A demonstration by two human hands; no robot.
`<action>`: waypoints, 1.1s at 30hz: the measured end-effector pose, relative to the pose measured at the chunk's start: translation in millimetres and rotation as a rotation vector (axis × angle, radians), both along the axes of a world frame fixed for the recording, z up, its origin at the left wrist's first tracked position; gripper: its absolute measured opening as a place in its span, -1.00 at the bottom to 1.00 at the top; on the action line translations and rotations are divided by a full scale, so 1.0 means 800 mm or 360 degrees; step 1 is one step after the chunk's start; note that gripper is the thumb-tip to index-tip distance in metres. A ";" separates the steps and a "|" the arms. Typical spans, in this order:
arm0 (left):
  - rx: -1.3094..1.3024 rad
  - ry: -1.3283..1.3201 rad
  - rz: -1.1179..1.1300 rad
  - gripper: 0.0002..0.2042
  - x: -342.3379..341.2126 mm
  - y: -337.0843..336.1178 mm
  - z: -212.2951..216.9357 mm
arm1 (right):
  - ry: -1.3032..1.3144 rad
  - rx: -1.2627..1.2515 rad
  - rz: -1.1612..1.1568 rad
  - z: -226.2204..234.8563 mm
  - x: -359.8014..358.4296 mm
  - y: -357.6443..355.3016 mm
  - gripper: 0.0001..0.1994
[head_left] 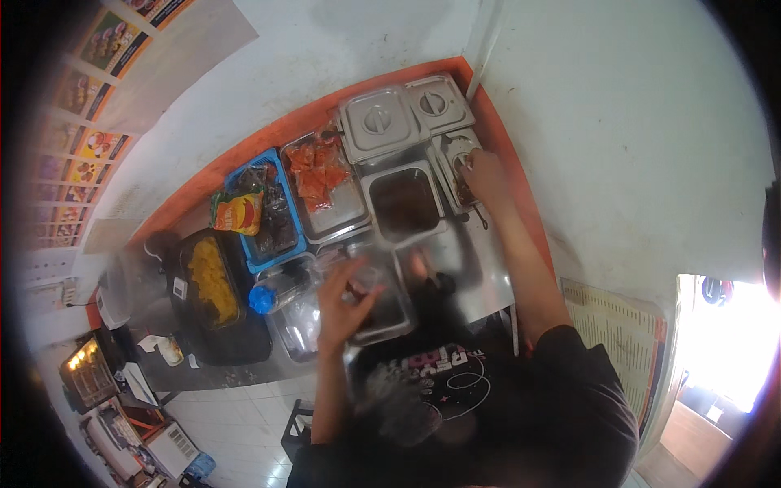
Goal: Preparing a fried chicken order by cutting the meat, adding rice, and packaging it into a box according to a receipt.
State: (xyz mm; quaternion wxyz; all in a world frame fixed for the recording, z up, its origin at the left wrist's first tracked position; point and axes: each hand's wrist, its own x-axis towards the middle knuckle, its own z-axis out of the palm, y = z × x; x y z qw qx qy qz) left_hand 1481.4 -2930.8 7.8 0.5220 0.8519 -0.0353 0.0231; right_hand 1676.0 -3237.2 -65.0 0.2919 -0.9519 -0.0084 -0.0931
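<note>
My right hand point(486, 176) is at the small steel pan at the far right, its fingers closed around the handle of the metal lid point(445, 149). Dark contents point(464, 193) and a thin utensil handle point(480, 218) show beneath that hand. Over the near steel tray point(389, 327) hovers my left hand point(342, 307), thumb and fingers spread apart, slightly blurred. Just left of it lies a clear bottle with a blue cap point(262, 299), on a clear-topped container point(298, 335). Between my hands stands a square steel pan point(440, 231) of dark brown liquid.
Two lidded steel pans point(377, 119) stand at the back. A tray point(346, 218) carries orange-red plastic packets point(317, 169). Further left are a blue basket point(293, 213) with a yellow packet point(237, 213), and a black tray point(181, 254) of yellow food point(213, 281). A wall point(618, 146) bounds the right.
</note>
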 end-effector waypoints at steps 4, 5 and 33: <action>-0.0045 0.0036 0.0023 -0.49 -0.003 0.008 -0.009 | 0.0391 -0.0300 0.0079 -0.028 0.019 -0.015 -0.80; -0.0056 0.0042 0.0033 -0.49 -0.003 0.010 -0.011 | 0.0431 -0.0309 0.0103 -0.025 0.018 -0.018 -0.79; -0.0297 0.0200 0.0155 -0.39 -0.016 0.011 -0.022 | 0.0057 -0.0158 0.0166 0.020 0.045 -0.017 -0.82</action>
